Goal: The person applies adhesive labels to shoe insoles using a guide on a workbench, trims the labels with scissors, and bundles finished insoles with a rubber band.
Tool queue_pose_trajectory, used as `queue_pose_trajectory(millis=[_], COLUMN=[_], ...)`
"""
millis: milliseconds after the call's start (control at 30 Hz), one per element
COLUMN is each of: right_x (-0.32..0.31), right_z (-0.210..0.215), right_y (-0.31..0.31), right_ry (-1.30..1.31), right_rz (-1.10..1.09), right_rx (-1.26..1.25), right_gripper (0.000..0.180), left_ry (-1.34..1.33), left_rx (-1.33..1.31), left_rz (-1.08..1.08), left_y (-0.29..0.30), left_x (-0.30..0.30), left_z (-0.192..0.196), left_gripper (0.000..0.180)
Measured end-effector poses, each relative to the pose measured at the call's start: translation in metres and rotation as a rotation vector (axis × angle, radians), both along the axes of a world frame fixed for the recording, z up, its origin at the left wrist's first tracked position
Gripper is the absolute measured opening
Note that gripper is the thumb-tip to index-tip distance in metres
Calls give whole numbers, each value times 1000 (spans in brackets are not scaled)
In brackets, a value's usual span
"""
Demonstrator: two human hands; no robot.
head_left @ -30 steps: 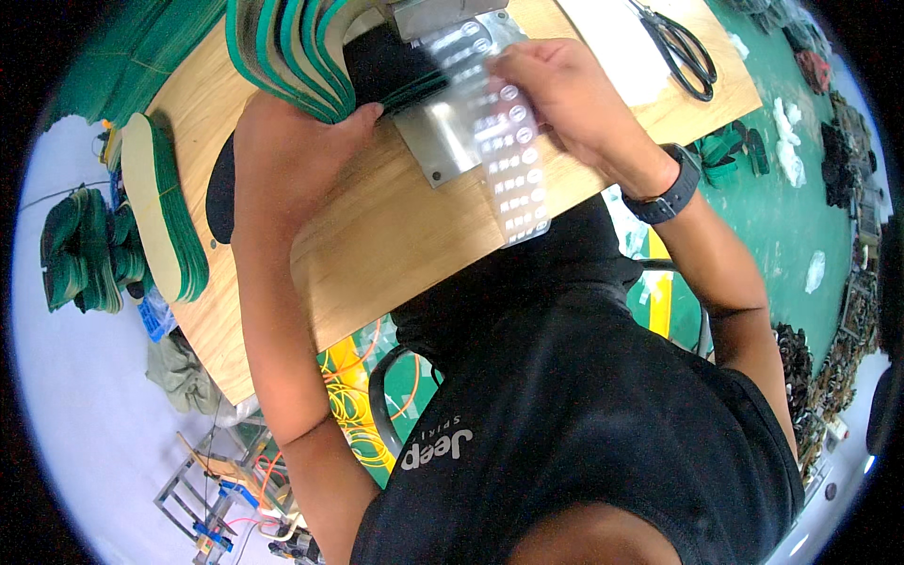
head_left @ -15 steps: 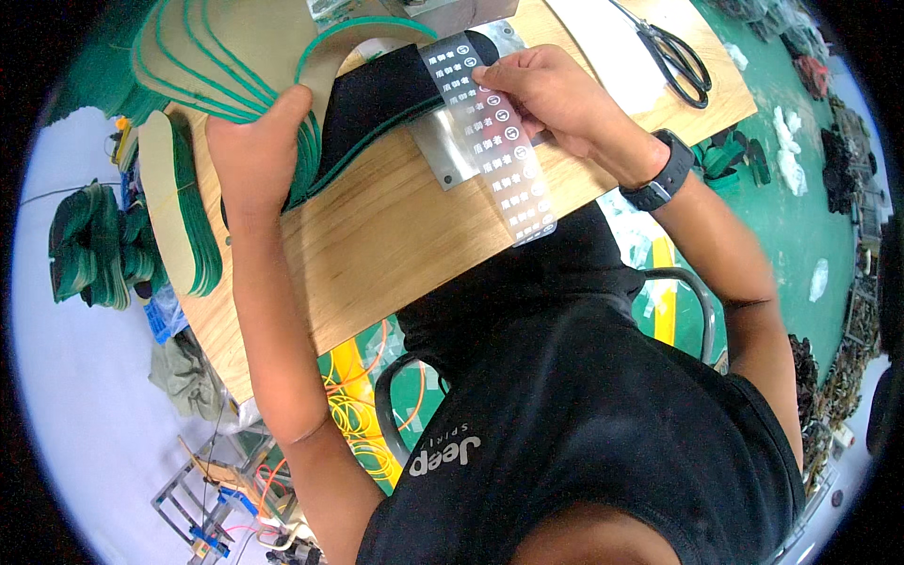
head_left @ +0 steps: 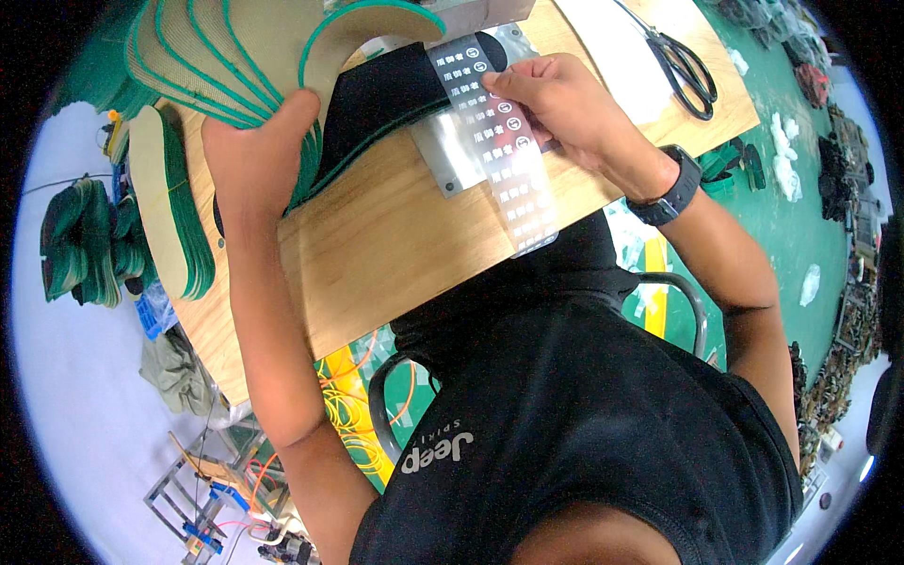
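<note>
My left hand (head_left: 256, 160) is closed around a fanned stack of insoles (head_left: 212, 47) with beige faces and green edges. One of them curls over to the right. Below that curl lies a black insole (head_left: 372, 99), its toe end resting over a metal plate (head_left: 443, 160) on the table. A clear film strip (head_left: 504, 155) with rows of white print crosses the black insole's end and hangs past the table's near edge. My right hand (head_left: 574, 113) pinches this strip by its right edge, near the upper part, between thumb and fingers.
Black-handled scissors (head_left: 686, 75) lie on white paper (head_left: 612, 52) at the right of the wooden table (head_left: 377, 259). Another stack of insoles (head_left: 179, 217) stands at its left edge. A metal block (head_left: 480, 13) sits at the far edge. More insoles (head_left: 87, 240) are piled beyond the left side.
The view has shifted slightly. Both hands keep their grips, and the strip stays across the black insole with hardly any movement.
</note>
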State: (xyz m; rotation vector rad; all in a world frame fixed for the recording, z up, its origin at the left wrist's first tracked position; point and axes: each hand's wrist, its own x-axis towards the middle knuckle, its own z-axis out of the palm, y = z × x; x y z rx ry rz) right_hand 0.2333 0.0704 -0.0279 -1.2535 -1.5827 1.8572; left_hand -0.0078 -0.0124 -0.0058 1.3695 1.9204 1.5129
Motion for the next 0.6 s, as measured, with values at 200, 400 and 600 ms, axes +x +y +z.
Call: queue_pose_trajectory(millis=[200, 400, 600], right_x=[-2, -2, 5], right_z=[5, 8, 2], right_y=[-4, -8, -8], right_ry=[-19, -19, 56], right_rz=[8, -11, -66], right_rx=[-12, 20, 37], right_gripper=[29, 34, 30], left_ry=[48, 260, 394], left_rx=[-14, -171, -104], left_rz=[-9, -89, -330], left_y=[-3, -3, 4], left_x=[6, 13, 27], left_z=[1, -2, -2], left_gripper=[18, 28, 59])
